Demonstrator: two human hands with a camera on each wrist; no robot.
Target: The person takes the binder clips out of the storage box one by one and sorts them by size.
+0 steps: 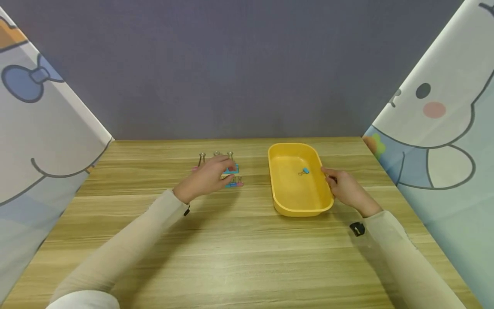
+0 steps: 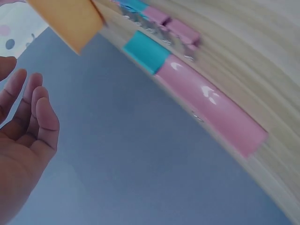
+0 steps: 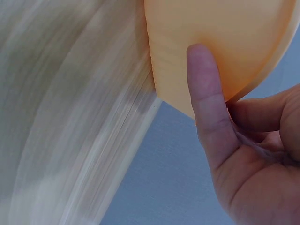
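My right hand (image 1: 347, 188) pinches the right rim of a yellow plastic basin (image 1: 300, 212); in the right wrist view its thumb (image 3: 206, 93) lies along the outer wall. Inside the basin is one small blue binder clip (image 1: 306, 171). On the left, my left hand (image 1: 206, 178) hovers over two rows of binder clips, its fingers loosely bent and nothing between them. Large pink clips (image 2: 211, 103) and a large teal clip (image 2: 147, 52) form the back row, partly hidden by that hand in the head view. Small pink and blue clips (image 1: 236, 184) make up the front row.
The wood-grain table (image 1: 247, 257) ends at a dark grey panel (image 1: 239, 73) behind. Cartoon-printed panels (image 1: 432, 141) flank it on both sides. The basin stands to the right of the clip rows, with bare wood between them.
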